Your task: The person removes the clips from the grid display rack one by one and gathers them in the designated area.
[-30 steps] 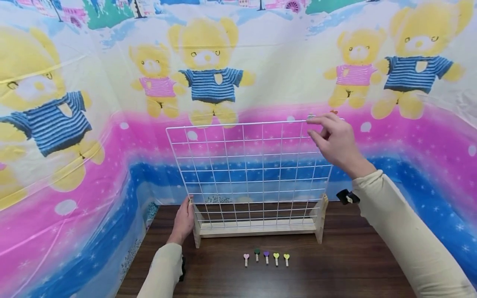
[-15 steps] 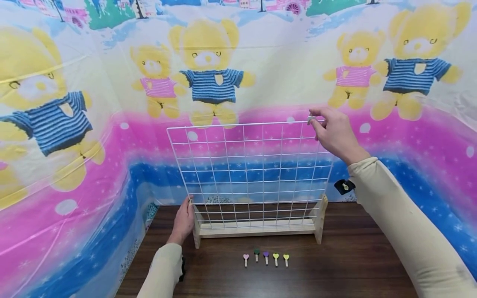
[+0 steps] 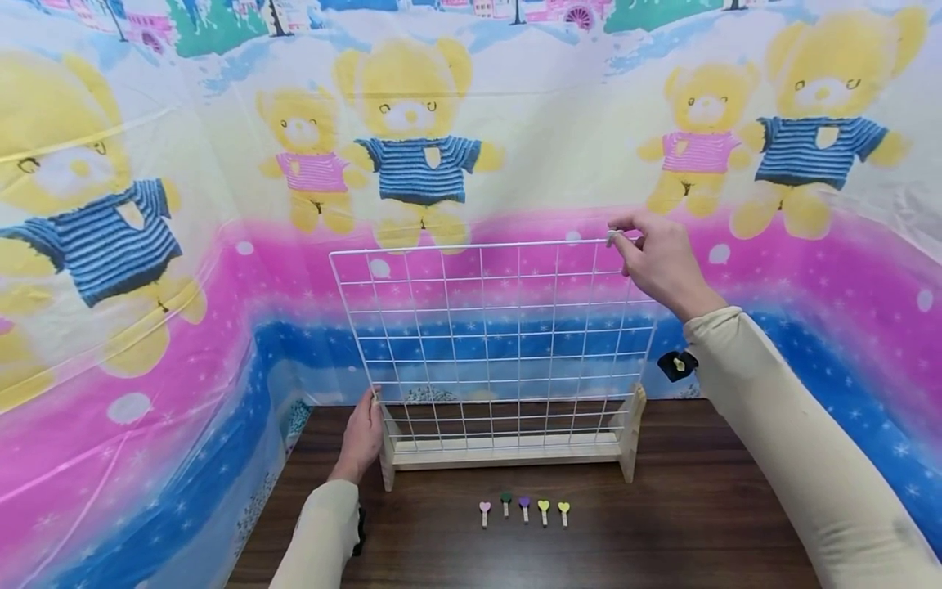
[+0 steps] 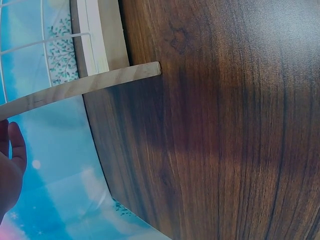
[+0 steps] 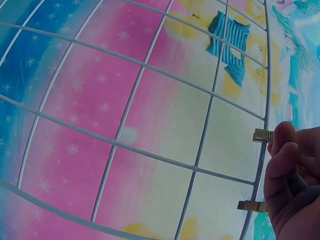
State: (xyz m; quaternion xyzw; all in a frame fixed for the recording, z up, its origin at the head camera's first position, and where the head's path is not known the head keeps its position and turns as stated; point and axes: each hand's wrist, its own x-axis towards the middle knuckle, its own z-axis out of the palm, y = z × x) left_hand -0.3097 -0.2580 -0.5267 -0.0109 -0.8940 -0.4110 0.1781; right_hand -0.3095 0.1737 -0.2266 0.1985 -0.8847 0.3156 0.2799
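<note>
A white wire grid (image 3: 482, 311) stands upright in a pale wooden stand (image 3: 508, 454). My left hand (image 3: 362, 438) holds the stand's left upright near its top. In the left wrist view, fingers (image 4: 18, 145) touch that wooden upright (image 4: 90, 86). At the grid's top wire, toward the right end, my right hand (image 3: 666, 266) pinches a small wooden clothespin (image 5: 260, 135) between thumb and index finger. The clothespin straddles the wire. Another clothespin (image 5: 251, 205) sits on the same wire beside it, hidden behind the hand in the head view.
Several heart-topped clothespins lie in a row on the dark wood table (image 3: 441, 548) before the stand: a pink one (image 3: 485, 514), a green one (image 3: 505, 504), a purple one (image 3: 525, 510) and yellow ones (image 3: 544, 512). A bear-print cloth (image 3: 559, 155) hangs behind and at both sides.
A second ago the right thumb and index finger were apart near the clothespin; now they pinch it. The right forearm has shifted slightly left. The left hand stays where it was.
</note>
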